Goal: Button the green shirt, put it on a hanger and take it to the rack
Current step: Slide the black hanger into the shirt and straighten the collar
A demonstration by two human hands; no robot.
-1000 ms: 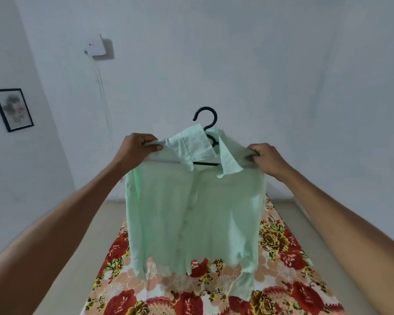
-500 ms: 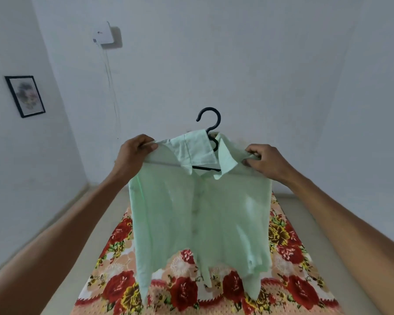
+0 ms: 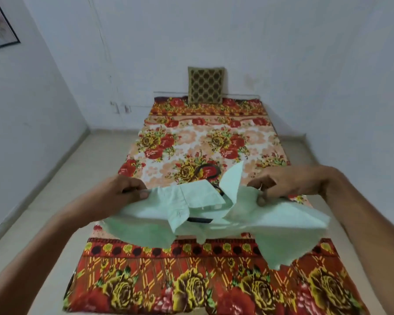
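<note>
The pale green shirt lies spread and nearly flat in the air over the near part of the floral mattress, collar toward the far end. A black hanger sits inside it; its hook sticks out past the collar and a dark bar shows under the collar flap. My left hand pinches the left shoulder of the shirt. My right hand pinches the right shoulder. The shirt's lower part hangs out of sight below its folded front.
A floral mattress lies on the tiled floor and runs to the far wall. A patterned cushion leans on that wall. A framed picture hangs on the left wall. Bare floor runs along both sides.
The view has tipped down from the wall to the mattress. The shirt, held upright by the shoulders before, now lies tilted nearly flat and lower, with both hands still on its shoulders.
</note>
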